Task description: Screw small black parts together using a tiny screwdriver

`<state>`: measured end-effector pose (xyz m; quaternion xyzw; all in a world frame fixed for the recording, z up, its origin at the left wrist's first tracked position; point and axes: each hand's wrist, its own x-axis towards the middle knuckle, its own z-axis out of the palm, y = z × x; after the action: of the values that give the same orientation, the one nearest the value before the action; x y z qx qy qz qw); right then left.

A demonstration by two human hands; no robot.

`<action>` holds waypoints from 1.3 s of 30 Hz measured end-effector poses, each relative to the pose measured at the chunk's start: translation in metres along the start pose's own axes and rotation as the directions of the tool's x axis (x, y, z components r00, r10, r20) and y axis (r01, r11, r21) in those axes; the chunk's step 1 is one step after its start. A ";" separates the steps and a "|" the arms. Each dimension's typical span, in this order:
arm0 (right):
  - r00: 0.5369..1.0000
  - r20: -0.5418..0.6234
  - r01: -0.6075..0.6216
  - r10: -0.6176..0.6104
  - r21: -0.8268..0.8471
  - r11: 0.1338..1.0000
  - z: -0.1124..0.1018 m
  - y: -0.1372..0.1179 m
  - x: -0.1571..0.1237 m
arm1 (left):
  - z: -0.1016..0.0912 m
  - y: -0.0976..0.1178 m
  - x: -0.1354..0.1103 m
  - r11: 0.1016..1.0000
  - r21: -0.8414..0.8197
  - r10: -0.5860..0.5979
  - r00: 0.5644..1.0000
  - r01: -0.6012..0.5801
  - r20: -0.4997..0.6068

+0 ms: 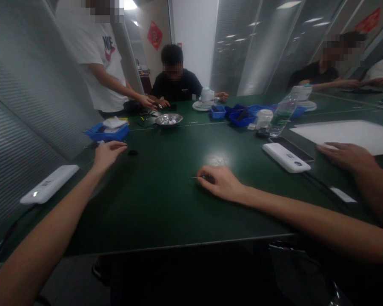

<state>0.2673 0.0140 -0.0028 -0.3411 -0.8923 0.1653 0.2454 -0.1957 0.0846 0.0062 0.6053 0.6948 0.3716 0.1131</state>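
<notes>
Right hand, tool and table. The right hand (217, 182) lay low over the green table (166, 204), its thumb and forefinger closed on a small tool (207, 177). The tool's long axis ran roughly crosswise, near parallel to the table's front edge, and its thin tip projected from the fingertips toward the left hand (107, 154). The right hand alone held the tool; the left was well apart from it, farther out over the table. The tool appeared dark within the grip and pale and needle-thin at the exposed end; most of it was hidden by the fingers, so its full form could not be told.

Left hand. The fingertips stood close together, pointing right; whether they pinched anything could not be made out. A small dark disc (132, 152) lay on the table just right of these fingertips and slightly nearer the wearer, to the left of the tool's tip and beyond it. It looked rounded and flat, without visible detail. A blue tray (92, 135) stood just beyond the left hand.
</notes>
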 end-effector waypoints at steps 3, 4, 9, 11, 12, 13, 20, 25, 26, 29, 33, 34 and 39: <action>1.000 0.002 0.002 -0.002 0.000 1.000 -0.001 -0.001 0.000 | 0.004 -0.005 0.001 0.994 0.089 0.068 0.998 -0.066 -0.018; 1.000 0.004 0.001 -0.001 0.001 1.000 -0.001 -0.001 0.000 | 0.007 -0.007 0.002 0.995 0.084 0.062 0.998 -0.060 -0.017; 1.000 0.012 -0.001 0.002 -0.006 1.000 0.001 0.001 0.001 | 0.017 -0.021 0.010 0.999 0.032 0.028 1.000 -0.028 0.013; 1.000 0.005 0.002 -0.002 -0.014 1.000 0.002 0.002 0.001 | 0.020 -0.024 0.013 0.999 0.039 0.025 1.000 -0.025 0.013; 1.000 0.004 0.003 -0.003 -0.016 1.000 0.002 0.002 0.001 | 0.020 -0.025 0.014 0.999 0.046 0.024 1.000 -0.025 0.015; 1.000 0.004 0.001 -0.001 -0.017 1.000 0.002 0.002 0.001 | 0.021 -0.026 0.015 0.998 0.052 0.025 0.999 -0.026 0.020; 1.000 0.015 -0.006 0.007 -0.016 1.000 0.001 0.001 0.001 | 0.020 -0.027 0.017 0.992 0.092 0.087 0.996 -0.090 0.035; 1.000 0.009 -0.006 0.006 -0.015 1.000 0.001 0.001 0.001 | 0.021 -0.026 0.016 0.987 0.122 0.090 0.991 -0.102 0.102; 1.000 0.004 -0.007 0.007 -0.015 1.000 0.001 0.001 0.001 | 0.021 -0.025 0.015 0.987 0.131 0.083 0.991 -0.096 0.105; 1.000 0.006 -0.008 0.008 -0.013 1.000 0.001 0.001 0.001 | 0.021 -0.024 0.015 0.987 0.153 0.028 0.994 -0.044 0.102; 1.000 0.008 -0.004 0.004 -0.012 1.000 0.001 0.001 0.001 | 0.022 -0.025 0.017 0.988 0.151 -0.031 0.996 0.018 0.084; 1.000 0.009 -0.003 0.004 -0.013 1.000 0.001 0.001 0.001 | 0.022 -0.025 0.017 0.988 0.151 -0.036 0.996 0.024 0.079; 1.000 0.010 -0.001 0.002 -0.023 1.000 0.002 0.002 0.001 | 0.021 -0.023 0.015 0.980 0.195 -0.039 0.997 0.025 0.068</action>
<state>0.2668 0.0157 -0.0051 -0.3438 -0.8951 0.1568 0.2368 -0.2039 0.1064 -0.0187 0.6152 0.7329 0.2782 0.0841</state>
